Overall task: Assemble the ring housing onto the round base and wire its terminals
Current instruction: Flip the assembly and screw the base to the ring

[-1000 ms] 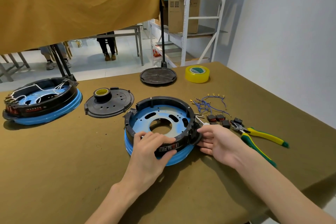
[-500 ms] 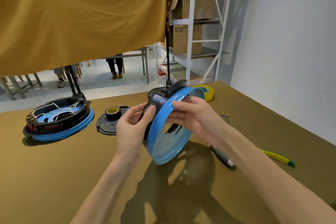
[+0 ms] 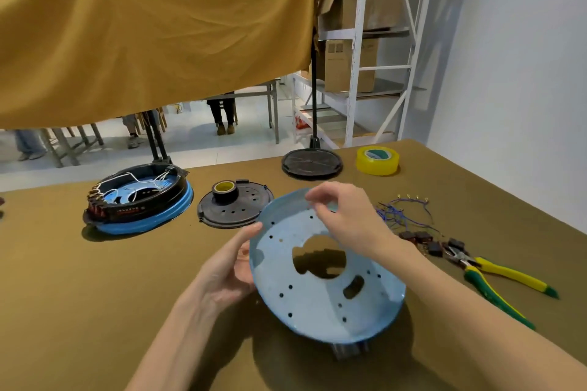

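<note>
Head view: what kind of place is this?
Probably a small assembly workshop: a cloth-covered bench with pliers, loose wires and a finished unit, plus a rack of cardboard boxes behind.

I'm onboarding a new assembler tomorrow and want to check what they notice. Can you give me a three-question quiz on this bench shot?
1. True or false: the blue round base lies flat on the table.
2. Which tool lies at the right of the table? A) pliers B) hammer C) screwdriver
3. Fill in: the small tape roll sits on a black ____.

Key
1. False: both hands hold it up, tilted, underside to the camera; the left hand is at its left edge, the right hand at its upper rim.
2. A: pliers with yellow-green handles.
3. Disc.
</note>
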Motion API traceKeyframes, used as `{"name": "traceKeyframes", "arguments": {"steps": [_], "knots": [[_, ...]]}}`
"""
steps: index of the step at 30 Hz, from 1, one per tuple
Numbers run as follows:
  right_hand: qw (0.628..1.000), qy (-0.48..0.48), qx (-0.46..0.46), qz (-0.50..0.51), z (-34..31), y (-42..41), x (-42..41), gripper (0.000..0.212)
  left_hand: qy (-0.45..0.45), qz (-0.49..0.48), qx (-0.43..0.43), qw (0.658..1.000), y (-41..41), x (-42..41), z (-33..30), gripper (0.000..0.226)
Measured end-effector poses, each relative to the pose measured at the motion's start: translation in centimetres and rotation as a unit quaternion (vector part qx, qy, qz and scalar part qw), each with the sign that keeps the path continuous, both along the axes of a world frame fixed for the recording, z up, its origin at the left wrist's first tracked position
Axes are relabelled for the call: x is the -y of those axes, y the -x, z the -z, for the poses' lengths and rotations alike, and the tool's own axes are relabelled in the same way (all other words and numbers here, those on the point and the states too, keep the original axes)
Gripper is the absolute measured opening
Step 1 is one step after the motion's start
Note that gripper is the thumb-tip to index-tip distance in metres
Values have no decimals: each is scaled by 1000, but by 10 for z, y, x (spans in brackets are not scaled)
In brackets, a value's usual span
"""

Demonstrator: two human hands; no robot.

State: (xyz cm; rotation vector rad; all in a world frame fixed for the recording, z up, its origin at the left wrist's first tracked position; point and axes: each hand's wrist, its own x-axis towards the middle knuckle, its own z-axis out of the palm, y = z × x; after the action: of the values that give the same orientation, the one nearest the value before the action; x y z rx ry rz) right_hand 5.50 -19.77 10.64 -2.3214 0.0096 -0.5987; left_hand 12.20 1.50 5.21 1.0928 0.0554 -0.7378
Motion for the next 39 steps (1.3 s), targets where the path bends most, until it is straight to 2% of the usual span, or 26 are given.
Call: {"name": "traceKeyframes", "arguments": {"steps": [1, 3, 6, 8, 10, 15, 19, 21, 26, 30, 32, 34, 39], "knots": [[996, 72, 18, 39, 8, 3, 5, 22, -14, 18, 6, 1000, 0, 0, 5, 42], [983, 166, 29, 78, 19, 9, 16, 28, -36, 53, 18, 998, 1, 2, 12, 49], [970, 229, -68, 36, 23, 13, 29, 63, -60, 111, 41, 991, 3, 9, 12, 59], [960, 231, -156, -15, 20, 13, 33, 77, -80, 141, 58, 985, 4, 13, 12, 62], [949, 240, -197, -51, 20, 9, 34, 77, -85, 159, 60, 982, 2, 13, 16, 69], [948, 241, -201, -46, 19, -6, 33, 52, -88, 190, 51, 976, -2, 12, 23, 80], [944, 225, -221, -97, 25, -15, 27, 49, -87, 190, 50, 977, 0, 17, 26, 66], [938, 222, -231, -131, 28, -18, 24, 57, -81, 180, 38, 980, 2, 21, 28, 58], [918, 248, -268, -157, 31, -13, 34, 102, -68, 167, 25, 983, 5, 22, 30, 58], [927, 238, -246, -152, 32, -7, 38, 102, -23, 142, -22, 989, 9, 25, 32, 66], [935, 222, -240, -141, 32, -4, 42, 101, 15, 131, -51, 990, 12, 29, 33, 50], [941, 201, -243, -126, 31, -1, 46, 103, 41, 105, -58, 992, 15, 34, 33, 23], [943, 189, -254, -100, 33, -2, 52, 112, 53, 70, -82, 993, 15, 39, 37, 24]]}}
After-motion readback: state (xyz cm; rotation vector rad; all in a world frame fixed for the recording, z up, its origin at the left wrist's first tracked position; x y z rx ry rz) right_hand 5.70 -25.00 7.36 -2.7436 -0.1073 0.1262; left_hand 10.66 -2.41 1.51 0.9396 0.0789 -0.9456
